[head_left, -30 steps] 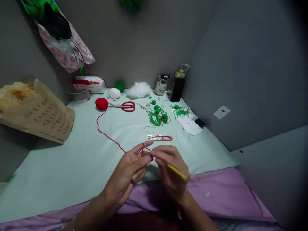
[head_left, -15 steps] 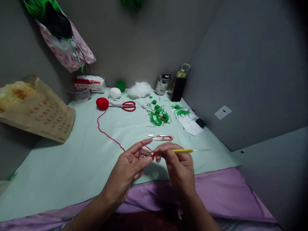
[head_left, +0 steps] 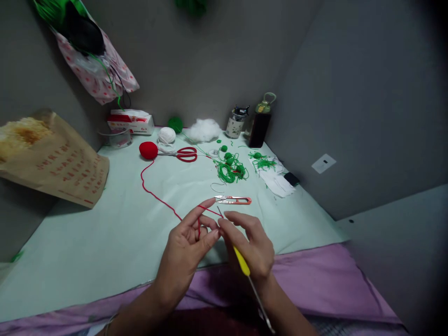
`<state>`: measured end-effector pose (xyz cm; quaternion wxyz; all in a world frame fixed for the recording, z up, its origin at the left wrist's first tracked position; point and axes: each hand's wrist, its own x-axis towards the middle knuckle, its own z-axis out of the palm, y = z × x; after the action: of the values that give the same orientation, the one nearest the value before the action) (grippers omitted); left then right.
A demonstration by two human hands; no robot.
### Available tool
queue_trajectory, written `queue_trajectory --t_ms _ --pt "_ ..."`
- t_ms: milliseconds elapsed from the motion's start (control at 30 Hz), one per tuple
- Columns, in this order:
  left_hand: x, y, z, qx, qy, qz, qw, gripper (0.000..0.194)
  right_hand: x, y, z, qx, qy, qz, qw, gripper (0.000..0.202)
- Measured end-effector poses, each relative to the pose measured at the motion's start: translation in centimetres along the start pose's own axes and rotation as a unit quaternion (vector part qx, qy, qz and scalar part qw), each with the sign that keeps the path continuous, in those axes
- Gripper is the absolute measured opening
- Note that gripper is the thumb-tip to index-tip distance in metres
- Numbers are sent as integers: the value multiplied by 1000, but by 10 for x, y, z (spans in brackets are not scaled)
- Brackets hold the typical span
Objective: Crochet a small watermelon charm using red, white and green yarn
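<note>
Red yarn (head_left: 161, 200) runs from a red ball of yarn (head_left: 148, 150) across the table to my left hand (head_left: 191, 238). It loops over the raised forefinger and stretches to the fingertips, where thumb and fingers pinch it. My right hand (head_left: 250, 240) grips a crochet hook with a yellow handle (head_left: 241, 261), its thin tip pointing up beside the taut strand and its other metal end slanting down toward me. The red stitches between both hands are mostly hidden by my fingers. Just beyond my hands lie orange thread snips (head_left: 234, 200).
Red-handled scissors (head_left: 186, 154), a white yarn ball (head_left: 167, 135), white stuffing (head_left: 204, 130) and green crocheted pieces (head_left: 229, 170) lie farther back. A paper bag (head_left: 66, 163) leans at left. A bottle (head_left: 259, 123), a jar (head_left: 235, 125) and white gloves (head_left: 276, 182) are at right.
The crochet hook has swung from nearly level, pointing right, to steep, with its rear end down toward me. My right hand has turned with it, and my left forefinger is slightly farther left.
</note>
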<state>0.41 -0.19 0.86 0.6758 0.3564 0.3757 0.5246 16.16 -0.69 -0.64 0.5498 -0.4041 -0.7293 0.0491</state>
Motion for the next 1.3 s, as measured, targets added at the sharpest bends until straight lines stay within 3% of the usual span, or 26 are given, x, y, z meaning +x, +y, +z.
queue_trajectory --t_ms 67,133,200,300,400,500,600,667,733,800,867,1000,1100,1167,1233,1300 --pt "0 0 2 -22 -13 -26 999 50 -1 1 2 19 19 16 1000 35" --pt "1 5 4 -43 -29 -65 997 50 1 0 2 129 19 92 987 28" --pt "2 12 4 -53 -36 -84 994 47 5 -2 0 252 14 170 953 22" --pt "1 19 2 -47 -38 -78 995 40 11 -3 -7 348 0 210 914 22" --pt "-1 16 -3 -16 -23 -48 998 37 11 -3 -14 279 -35 158 947 24" --pt "-2 9 -5 15 -3 -5 1000 42 7 -4 -16 105 -77 9 991 26" --pt "-1 7 -4 -30 -14 -23 999 49 2 -4 -12 -25 -87 -92 992 30" --pt "2 10 -4 -80 -37 -78 993 48 1 -3 -10 -8 -63 -66 996 31" --pt "5 13 -4 -112 -50 -117 986 42 2 -3 -9 80 -25 15 996 29" --pt "6 15 -4 -115 -42 -110 986 39 6 -3 -8 181 2 92 979 26" --pt "4 14 -2 -97 -32 -82 991 39 10 -4 -7 228 -2 123 966 23" --pt "-1 6 4 -77 -51 -62 994 44 8 -3 -3 143 -35 69 987 29" --pt "-2 4 5 -115 -50 -96 987 49 0 1 -2 43 -40 -40 998 38" --pt "0 5 3 -152 -51 -132 978 46 -3 3 -3 27 -42 -51 997 37" --pt "2 9 0 -179 -53 -151 971 39 -2 4 -5 91 -18 27 995 30" --pt "4 12 -3 -187 -56 -145 970 32 1 2 -7 200 23 132 971 26"
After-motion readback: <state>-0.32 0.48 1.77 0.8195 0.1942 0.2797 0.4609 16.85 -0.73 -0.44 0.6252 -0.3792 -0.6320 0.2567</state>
